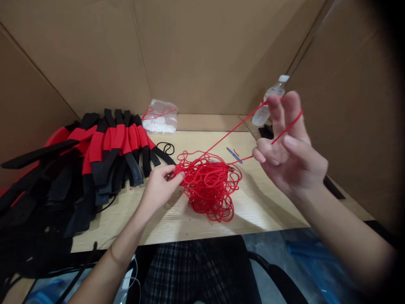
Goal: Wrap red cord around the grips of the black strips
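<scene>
A loose, tangled heap of thin red cord (pixel 210 190) lies on the table in front of me. My left hand (pixel 163 185) pinches the heap's left edge between thumb and fingers. Raised at the right, my right hand (pixel 287 143) has two fingers up with the cord looped around them. Its thumb and the other fingers are folded in, and the cord runs through this grip. Two taut strands of the cord slope from the right hand down to the heap. The cord inside the right palm is partly hidden by the fingers.
Black and red curved strips (pixel 117 143) are piled at the left. Behind the heap are a clear bag (pixel 160 120) of white pieces, a black cord loop (pixel 166 147) and a blue pen-like tool (pixel 234 155). A plastic bottle (pixel 268 101) leans against the cardboard wall (pixel 205 55).
</scene>
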A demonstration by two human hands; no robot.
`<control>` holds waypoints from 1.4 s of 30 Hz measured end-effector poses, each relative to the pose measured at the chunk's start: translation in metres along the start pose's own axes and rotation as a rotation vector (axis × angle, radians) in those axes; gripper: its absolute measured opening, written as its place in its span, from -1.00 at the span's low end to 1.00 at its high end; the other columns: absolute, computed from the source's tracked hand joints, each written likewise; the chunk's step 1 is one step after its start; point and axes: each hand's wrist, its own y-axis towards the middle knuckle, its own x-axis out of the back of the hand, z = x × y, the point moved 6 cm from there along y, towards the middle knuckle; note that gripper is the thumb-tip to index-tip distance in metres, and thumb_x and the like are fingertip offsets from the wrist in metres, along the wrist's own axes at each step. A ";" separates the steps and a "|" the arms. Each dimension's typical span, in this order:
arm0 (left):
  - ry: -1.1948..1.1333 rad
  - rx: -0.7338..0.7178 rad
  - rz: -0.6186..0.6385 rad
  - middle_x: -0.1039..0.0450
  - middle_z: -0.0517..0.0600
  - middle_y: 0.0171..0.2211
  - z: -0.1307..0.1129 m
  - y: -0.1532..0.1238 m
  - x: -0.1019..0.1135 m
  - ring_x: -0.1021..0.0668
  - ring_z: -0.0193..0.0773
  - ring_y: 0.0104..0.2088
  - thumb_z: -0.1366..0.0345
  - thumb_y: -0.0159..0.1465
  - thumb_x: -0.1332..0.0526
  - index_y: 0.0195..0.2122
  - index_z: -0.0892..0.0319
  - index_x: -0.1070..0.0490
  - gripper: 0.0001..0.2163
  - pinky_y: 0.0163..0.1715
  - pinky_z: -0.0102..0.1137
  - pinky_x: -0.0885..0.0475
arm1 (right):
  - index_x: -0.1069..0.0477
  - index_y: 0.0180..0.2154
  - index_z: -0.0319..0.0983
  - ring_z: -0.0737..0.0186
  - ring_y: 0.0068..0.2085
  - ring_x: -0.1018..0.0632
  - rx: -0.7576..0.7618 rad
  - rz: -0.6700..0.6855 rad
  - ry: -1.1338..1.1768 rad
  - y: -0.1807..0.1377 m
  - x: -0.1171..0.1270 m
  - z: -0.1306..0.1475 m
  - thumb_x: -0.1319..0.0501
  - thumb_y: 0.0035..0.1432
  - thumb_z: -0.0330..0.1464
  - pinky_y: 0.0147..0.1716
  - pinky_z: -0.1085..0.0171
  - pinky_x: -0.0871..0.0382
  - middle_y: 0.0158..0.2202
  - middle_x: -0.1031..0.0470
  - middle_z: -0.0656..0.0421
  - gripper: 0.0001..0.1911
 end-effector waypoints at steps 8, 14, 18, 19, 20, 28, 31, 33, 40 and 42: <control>0.076 0.064 -0.017 -0.43 -0.08 -0.56 0.025 0.000 0.009 -0.44 -0.28 -0.49 0.22 0.16 -0.18 -0.48 0.25 -0.49 -0.79 -0.43 -0.42 -0.31 | -0.43 0.00 0.17 0.47 -0.64 -0.03 0.097 -0.006 -0.004 -0.009 0.009 0.016 -0.23 0.19 -0.25 -0.62 0.24 -0.16 0.14 -0.43 0.22 -0.67; 0.248 0.133 -0.061 -0.48 0.00 -0.43 0.031 -0.011 0.025 -0.51 -0.17 -0.43 0.19 0.16 -0.20 -0.32 0.22 -0.48 -0.79 -0.37 -0.33 -0.36 | -0.56 -0.19 -0.05 0.53 -0.70 -0.02 -0.113 -0.031 0.107 0.003 0.021 -0.007 -0.12 0.31 -0.23 -0.74 0.30 0.15 -0.20 -0.52 0.18 -0.77; 0.574 -0.036 -0.191 -0.41 0.13 -0.03 -0.001 -0.022 0.026 -0.54 -0.04 -0.13 0.18 0.20 -0.20 0.03 0.18 -0.38 -0.61 -0.11 -0.21 -0.40 | -0.54 -0.25 -0.19 0.51 -0.71 -0.13 -0.113 0.043 0.096 0.007 0.013 -0.020 -0.15 0.28 -0.21 -0.76 0.33 0.03 -0.39 -0.46 0.18 -0.75; 0.606 -0.124 -0.166 -0.38 0.14 0.01 -0.010 -0.025 0.020 -0.52 -0.03 -0.04 0.16 0.22 -0.19 0.05 0.18 -0.36 -0.61 -0.03 -0.20 -0.39 | -0.53 -0.24 -0.20 0.50 -0.71 -0.16 -0.112 0.057 0.089 0.008 0.010 -0.021 -0.15 0.28 -0.20 -0.75 0.34 -0.03 -0.38 -0.46 0.17 -0.74; 0.612 -0.200 -0.113 -0.37 0.14 0.04 -0.017 -0.027 0.012 -0.49 -0.02 0.02 0.13 0.23 -0.20 0.06 0.19 -0.36 -0.59 0.04 -0.20 -0.36 | -0.52 -0.24 -0.21 0.49 -0.70 -0.19 -0.112 0.068 0.080 0.009 0.008 -0.021 -0.14 0.28 -0.19 -0.74 0.33 -0.09 -0.38 -0.46 0.16 -0.73; 0.511 -0.234 0.087 -0.53 0.12 -0.12 -0.016 -0.025 -0.016 -0.53 -0.02 -0.06 0.23 0.22 -0.24 -0.10 0.24 -0.44 -0.74 0.02 -0.09 -0.39 | -0.50 -0.33 -0.28 0.47 -0.67 -0.30 -0.115 0.099 -0.030 0.012 -0.001 -0.015 -0.14 0.28 -0.21 -0.69 0.35 -0.23 -0.38 -0.47 0.15 -0.70; 0.461 -0.162 0.103 -0.53 0.15 -0.07 -0.009 -0.025 -0.016 -0.54 0.00 -0.05 0.31 0.13 -0.29 0.03 0.25 -0.36 -0.59 0.01 -0.09 -0.40 | -0.50 -0.35 -0.30 0.48 -0.68 -0.31 -0.116 0.124 -0.043 0.010 -0.004 -0.017 -0.14 0.28 -0.20 -0.70 0.36 -0.21 -0.41 -0.47 0.14 -0.68; 0.450 -0.148 0.151 -0.53 0.16 -0.03 -0.004 -0.026 -0.020 -0.53 0.02 -0.02 0.36 0.13 -0.26 0.06 0.23 -0.35 -0.57 0.03 -0.07 -0.39 | -0.50 -0.37 -0.31 0.47 -0.68 -0.31 -0.120 0.144 -0.038 0.010 -0.007 -0.019 -0.15 0.27 -0.20 -0.70 0.35 -0.19 -0.42 -0.48 0.14 -0.67; -0.105 0.054 0.153 -0.61 0.05 -0.24 0.003 -0.014 -0.016 -0.62 -0.15 -0.24 0.30 0.22 -0.20 -0.17 0.22 -0.49 -0.81 -0.22 -0.32 -0.48 | -0.48 -0.41 -0.29 0.47 -0.68 -0.27 -0.158 0.210 -0.050 0.009 -0.018 -0.029 -0.12 0.27 -0.21 -0.70 0.35 -0.10 -0.47 -0.47 0.16 -0.67; -0.263 0.143 0.154 -0.62 0.02 -0.32 0.003 -0.010 -0.013 -0.62 -0.22 -0.34 0.30 0.19 -0.24 -0.17 0.24 -0.49 -0.80 -0.34 -0.40 -0.48 | -0.47 -0.40 -0.28 0.48 -0.68 -0.21 -0.174 0.234 -0.113 0.007 -0.024 -0.034 -0.09 0.28 -0.25 -0.70 0.35 -0.03 -0.51 -0.43 0.19 -0.68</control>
